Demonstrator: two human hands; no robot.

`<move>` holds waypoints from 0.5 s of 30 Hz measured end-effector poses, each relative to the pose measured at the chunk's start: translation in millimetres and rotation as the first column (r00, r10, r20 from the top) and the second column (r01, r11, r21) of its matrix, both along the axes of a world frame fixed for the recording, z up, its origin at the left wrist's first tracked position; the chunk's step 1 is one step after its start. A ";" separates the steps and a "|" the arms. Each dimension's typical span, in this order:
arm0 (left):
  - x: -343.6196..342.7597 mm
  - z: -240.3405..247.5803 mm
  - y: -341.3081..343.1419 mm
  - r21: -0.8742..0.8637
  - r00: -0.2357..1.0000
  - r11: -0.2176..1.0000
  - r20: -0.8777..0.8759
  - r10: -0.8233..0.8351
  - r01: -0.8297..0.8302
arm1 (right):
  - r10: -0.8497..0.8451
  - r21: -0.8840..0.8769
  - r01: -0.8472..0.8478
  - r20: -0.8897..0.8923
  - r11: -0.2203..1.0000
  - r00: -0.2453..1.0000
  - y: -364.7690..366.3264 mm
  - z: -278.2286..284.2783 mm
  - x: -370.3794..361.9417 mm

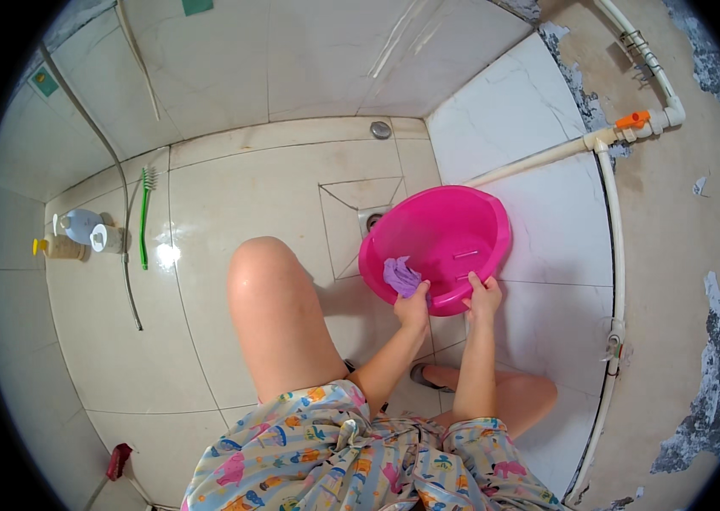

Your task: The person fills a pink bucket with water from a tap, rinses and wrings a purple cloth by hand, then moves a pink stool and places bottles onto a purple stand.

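Observation:
A bright pink plastic basin (436, 226) is tilted in front of me, its open side turned up toward me. My left hand (413, 308) is closed on a crumpled purple cloth (401, 276) at the basin's near left rim, and the cloth hangs over the inside wall. At the near right rim, my right hand (483, 298) grips the basin with the thumb over the edge. The fingers of that hand under the rim are partly hidden. I cannot tell whether the basin's underside touches the floor.
A floor drain (372, 221) lies beside the basin's left side. Pale pipes with an orange-handled valve (632, 120) run along the right wall. At the left are several bottles (79, 226), a green brush (145, 217) and a grey hose (126, 247). My bare knee (264, 264) stands left of the basin.

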State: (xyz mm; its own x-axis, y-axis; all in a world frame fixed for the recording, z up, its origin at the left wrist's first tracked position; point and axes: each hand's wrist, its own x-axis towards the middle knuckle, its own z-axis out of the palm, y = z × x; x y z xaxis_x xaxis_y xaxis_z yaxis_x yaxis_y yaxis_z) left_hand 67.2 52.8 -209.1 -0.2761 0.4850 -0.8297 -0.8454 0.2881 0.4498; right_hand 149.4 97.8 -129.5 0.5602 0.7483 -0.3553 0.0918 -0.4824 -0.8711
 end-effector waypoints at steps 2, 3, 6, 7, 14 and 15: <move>0.0 1.4 -0.2 0.000 1.000 1.000 0.002 0.002 -0.002 | -0.006 0.023 0.006 -0.022 1.000 1.000 0.0 -2.1 0.8; 0.2 2.5 -0.2 0.000 1.000 1.000 0.003 0.001 -0.001 | -0.012 0.047 0.014 -0.044 0.999 0.999 -0.1 -3.1 1.7; -0.4 3.2 -0.1 -0.005 1.000 1.000 0.020 0.011 -0.011 | -0.021 0.067 0.026 -0.067 0.997 0.998 -0.5 -4.5 0.8; -1.0 2.7 0.0 -0.006 1.000 1.000 0.016 0.006 -0.006 | -0.020 0.066 0.025 -0.068 0.998 0.997 -0.6 -4.7 0.3; -1.8 2.8 0.6 -0.011 1.000 1.000 0.005 -0.011 0.011 | -0.009 0.090 0.012 -0.035 0.996 0.999 -0.2 -3.9 -0.3; -1.6 5.0 1.0 -0.012 1.000 1.000 0.007 -0.013 0.013 | -0.005 0.098 0.007 -0.025 0.995 1.000 -0.2 -3.0 0.4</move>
